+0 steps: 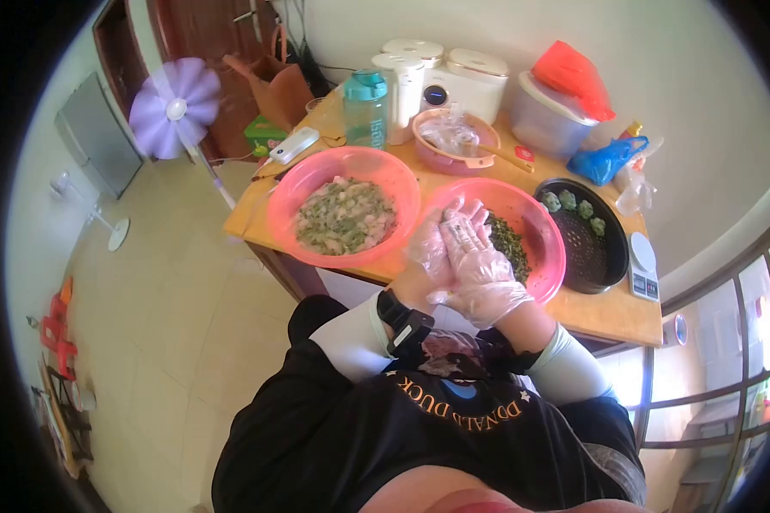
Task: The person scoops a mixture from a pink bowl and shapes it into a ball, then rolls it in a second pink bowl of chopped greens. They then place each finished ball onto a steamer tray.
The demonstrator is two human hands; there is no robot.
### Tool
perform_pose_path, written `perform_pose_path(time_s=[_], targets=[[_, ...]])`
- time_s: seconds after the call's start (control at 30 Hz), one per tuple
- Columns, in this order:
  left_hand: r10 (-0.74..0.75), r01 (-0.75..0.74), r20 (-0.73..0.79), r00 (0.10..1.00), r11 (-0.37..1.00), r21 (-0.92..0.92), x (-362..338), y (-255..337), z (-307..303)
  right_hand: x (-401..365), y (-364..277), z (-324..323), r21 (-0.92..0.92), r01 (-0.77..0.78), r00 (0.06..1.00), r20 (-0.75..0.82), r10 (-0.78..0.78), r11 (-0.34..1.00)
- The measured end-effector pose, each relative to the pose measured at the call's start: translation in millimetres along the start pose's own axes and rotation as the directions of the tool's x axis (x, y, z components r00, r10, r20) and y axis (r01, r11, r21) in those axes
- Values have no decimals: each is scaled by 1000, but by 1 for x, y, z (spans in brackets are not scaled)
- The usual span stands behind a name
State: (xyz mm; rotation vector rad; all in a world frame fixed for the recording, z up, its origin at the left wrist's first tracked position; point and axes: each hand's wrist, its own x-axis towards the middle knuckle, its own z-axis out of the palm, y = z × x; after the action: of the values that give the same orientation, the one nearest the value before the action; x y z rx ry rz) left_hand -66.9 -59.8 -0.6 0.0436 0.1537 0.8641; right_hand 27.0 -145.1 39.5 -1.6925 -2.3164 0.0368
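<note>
My left hand (429,251) and my right hand (481,272), both in clear plastic gloves, are pressed together over the near left part of a pink basin (549,248). The right hand lies across the left with its fingers curved along it. Whatever is between the palms is hidden. Dark green chopped filling (506,248) lies in that basin. Left of my hands, a second pink basin (406,184) holds a pale and green chopped mixture (344,215). Right of them, a round black pan (603,278) with holes holds several green balls (567,200) along its far edge.
A kitchen scale (643,265) stands at the table's right edge. Behind the basins are a teal bottle (365,111), a smaller basin (459,162) with plastic bags, a white appliance (477,81), a lidded tub (549,115) and a blue bag (603,162). A fan (176,109) stands at left.
</note>
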Motion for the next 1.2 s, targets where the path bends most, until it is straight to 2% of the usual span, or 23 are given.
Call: perform_pose_path(time_s=[0.03,0.1,0.13,0.17,0.23,0.27,0.3,0.37,0.4,0.43,0.47,0.5,0.53,0.57,0.6,0.73,0.8,0.93,1.0,1.03,1.1,1.13,1.2], targets=[[21,-21,-4,1000,1000,-8,4,5,-6,3,0,-3,54,-1,1000,2,1,999],[4,-29,282,960,996,83,15,16,-14,7,-7,-23,174,31,993,-117,-11,984],[78,-77,9,997,993,-90,4,21,14,14,-15,-46,330,18,996,-92,13,944],[92,-91,4,996,991,-97,-1,34,20,22,-21,-67,475,-2,998,-60,35,880],[219,-205,111,969,971,-126,-9,64,21,45,-16,-83,102,-13,993,-117,25,995],[271,-263,49,961,956,-125,5,84,7,60,-27,-99,-29,41,999,-21,-41,999],[272,-265,42,961,956,-128,8,109,-3,77,-43,-108,77,-112,994,18,111,991],[205,-194,67,977,971,-137,1,158,-15,110,-53,-111,79,-124,979,173,108,989],[203,-193,63,977,972,-135,-5,171,-16,131,-36,-95,83,-126,979,174,110,989],[332,-321,-106,937,940,112,-16,181,-4,154,-6,-65,-184,344,923,248,-296,921],[484,-384,-228,845,846,370,-22,192,4,171,9,-47,-374,725,688,412,-597,578],[485,-386,-223,845,844,372,-25,204,1,188,-11,-38,-299,471,812,515,-274,830],[507,-447,-156,848,841,304,-29,214,-5,210,-38,-26,-265,128,780,622,68,956],[530,-499,-92,843,835,232,-33,221,-9,229,-41,-1,-330,167,722,683,113,929],[509,-474,-176,843,856,205,-41,225,0,246,-38,29,-387,210,659,735,163,898],[450,-419,-360,817,893,164,-50,237,-1,268,-42,86,-358,137,663,726,183,924],[284,-283,33,958,959,-20,-37,249,-39,268,-33,116,-353,-18,757,607,243,935],[292,-298,-72,954,949,-105,-40,243,-26,263,-14,141,-285,-8,838,521,162,959],[271,-270,-20,962,948,-165,-42,242,-29,256,-30,118,-166,-135,877,439,196,977],[269,-268,-16,963,948,-170,-40,241,-31,252,-25,124,-172,-136,877,438,200,976],[317,-314,-8,949,937,-153,-36,239,-36,246,-10,141,-223,115,947,319,-39,968],[323,-320,-6,946,934,-161,-37,237,-33,250,-20,129,-229,124,945,323,-45,965],[286,-295,-71,955,935,-195,-41,237,-25,264,-54,88,-281,-86,755,607,246,956]])
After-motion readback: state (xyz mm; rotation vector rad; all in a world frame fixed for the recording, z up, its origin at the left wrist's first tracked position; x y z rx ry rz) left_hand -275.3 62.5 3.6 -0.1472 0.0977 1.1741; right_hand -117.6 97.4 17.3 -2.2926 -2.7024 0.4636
